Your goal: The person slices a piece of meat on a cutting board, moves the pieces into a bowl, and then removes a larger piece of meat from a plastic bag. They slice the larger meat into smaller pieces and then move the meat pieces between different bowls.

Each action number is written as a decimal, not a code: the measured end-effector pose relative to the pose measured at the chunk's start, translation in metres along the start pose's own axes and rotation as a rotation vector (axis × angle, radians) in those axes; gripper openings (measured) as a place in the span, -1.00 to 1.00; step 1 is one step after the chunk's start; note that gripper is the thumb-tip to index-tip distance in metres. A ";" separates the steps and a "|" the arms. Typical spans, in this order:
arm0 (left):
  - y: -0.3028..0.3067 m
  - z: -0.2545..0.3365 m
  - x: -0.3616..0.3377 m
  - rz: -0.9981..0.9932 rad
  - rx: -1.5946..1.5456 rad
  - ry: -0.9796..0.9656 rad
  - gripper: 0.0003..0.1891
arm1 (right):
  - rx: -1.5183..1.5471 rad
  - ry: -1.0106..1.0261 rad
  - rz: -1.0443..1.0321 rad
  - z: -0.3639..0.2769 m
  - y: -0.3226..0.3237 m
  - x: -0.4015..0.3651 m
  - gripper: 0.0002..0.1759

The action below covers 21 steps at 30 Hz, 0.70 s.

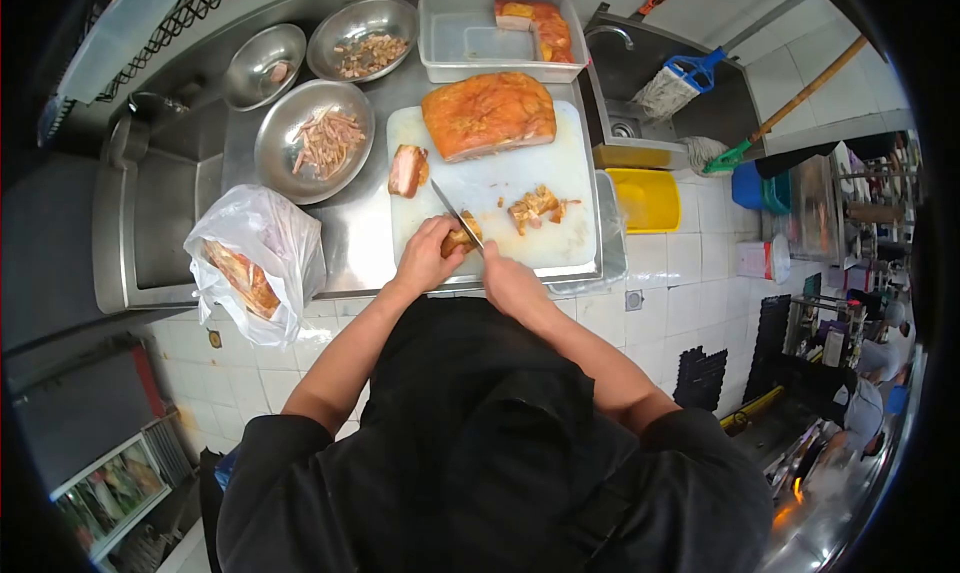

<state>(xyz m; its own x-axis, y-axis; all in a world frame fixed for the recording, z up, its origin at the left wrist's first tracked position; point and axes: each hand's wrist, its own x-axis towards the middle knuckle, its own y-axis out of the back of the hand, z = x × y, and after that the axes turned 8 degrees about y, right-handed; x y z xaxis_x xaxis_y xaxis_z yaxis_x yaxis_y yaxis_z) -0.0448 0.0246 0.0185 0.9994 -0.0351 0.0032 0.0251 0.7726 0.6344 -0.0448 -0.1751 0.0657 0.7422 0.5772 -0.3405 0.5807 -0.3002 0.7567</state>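
On a white cutting board [410, 223], my left hand [428, 258] grips a small browned piece of bacon [463, 235] near the front edge. My right hand [514, 285] is closed round the handle of a knife [452, 207]; its blade lies against the right side of that piece, pointing away and left. Behind them sits a large orange-brown slab of bacon [488, 118]. A short cut block of bacon [406, 171] rests to its left, and browned trimmings [535, 208] lie at the right. My left fingertips are partly hidden.
Metal bowls stand at the left: one with bacon strips [328, 143], one with small bits [370, 55], one with a small chunk [278, 71]. A plastic tub [455, 70] holds more bacon. A plastic bag [240, 208] hangs over the counter edge. Sinks flank the counter; people work far right.
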 end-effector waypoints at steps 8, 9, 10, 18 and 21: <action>-0.002 0.007 -0.008 -0.014 0.086 -0.022 -0.39 | 0.153 0.021 0.243 0.000 0.036 0.006 -0.70; -0.001 0.008 -0.004 -0.009 0.087 -0.022 -0.39 | 0.149 0.026 0.243 0.003 0.041 0.002 -0.70; 0.001 0.012 -0.001 -0.034 0.154 0.012 -0.40 | 0.198 0.013 0.285 0.008 0.045 -0.004 -0.70; 0.016 0.021 0.034 -0.040 0.375 -0.116 -0.48 | 0.269 -0.082 0.390 0.057 0.052 -0.033 -0.71; -0.002 0.031 0.061 -0.369 0.467 -0.264 -0.60 | 0.227 -0.051 0.435 0.070 0.041 -0.039 -0.73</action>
<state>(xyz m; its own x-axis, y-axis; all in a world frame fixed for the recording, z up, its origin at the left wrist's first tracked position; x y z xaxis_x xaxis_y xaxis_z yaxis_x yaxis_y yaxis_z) 0.0150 0.0011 0.0416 0.8862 -0.4456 -0.1268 0.2924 0.3256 0.8991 -0.0268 -0.2630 0.0716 0.9440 0.3259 -0.0513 0.2677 -0.6662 0.6961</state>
